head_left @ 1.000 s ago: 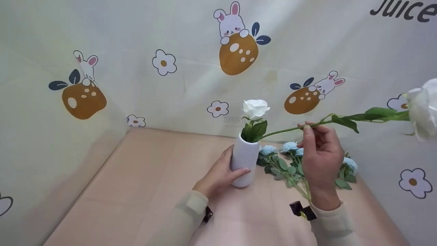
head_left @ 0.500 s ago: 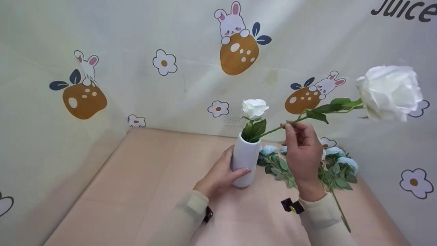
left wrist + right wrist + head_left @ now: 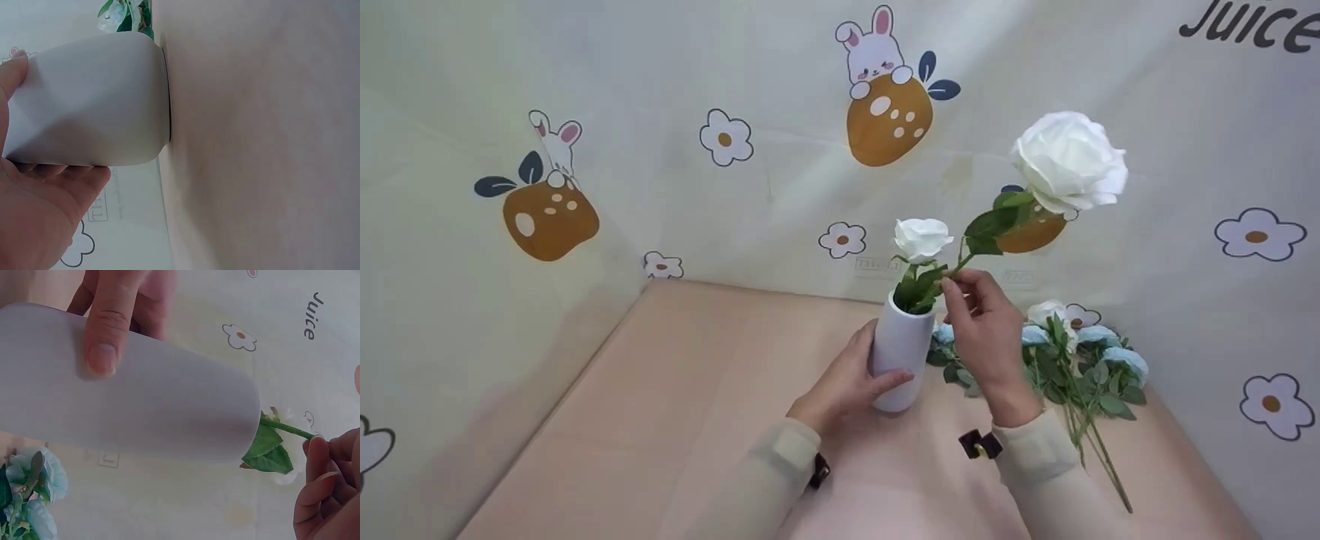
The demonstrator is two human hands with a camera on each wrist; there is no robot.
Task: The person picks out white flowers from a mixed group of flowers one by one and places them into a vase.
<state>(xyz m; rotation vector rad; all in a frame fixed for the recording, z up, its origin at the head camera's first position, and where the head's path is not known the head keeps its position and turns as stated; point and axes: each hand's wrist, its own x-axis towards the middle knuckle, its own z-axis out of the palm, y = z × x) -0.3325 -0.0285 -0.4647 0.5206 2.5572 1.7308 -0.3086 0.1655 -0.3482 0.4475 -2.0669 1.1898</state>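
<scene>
Left hand (image 3: 847, 375) wrapped round the side of a white vase (image 3: 900, 352), thumb across its front. Right hand (image 3: 986, 322) pinching the green stem (image 3: 287, 428) of a large white rose (image 3: 1072, 161) between thumb and fingers, just beside the vase mouth; stem runs into the mouth, bloom leaning up and to the right. A smaller-looking white rose (image 3: 922, 240) stands in the vase, dark green leaves at the rim. Vase base at the counter (image 3: 697, 375). Right of it, lying on the counter: pale blue flowers (image 3: 1123, 365) with leafy stems, a white bloom (image 3: 1046, 312) among them. Behind: pale backdrop (image 3: 607, 60), printed rabbits, orange fruit, daisies, "Juice" lettering. Pale sleeves (image 3: 1039, 457) on both arms.
</scene>
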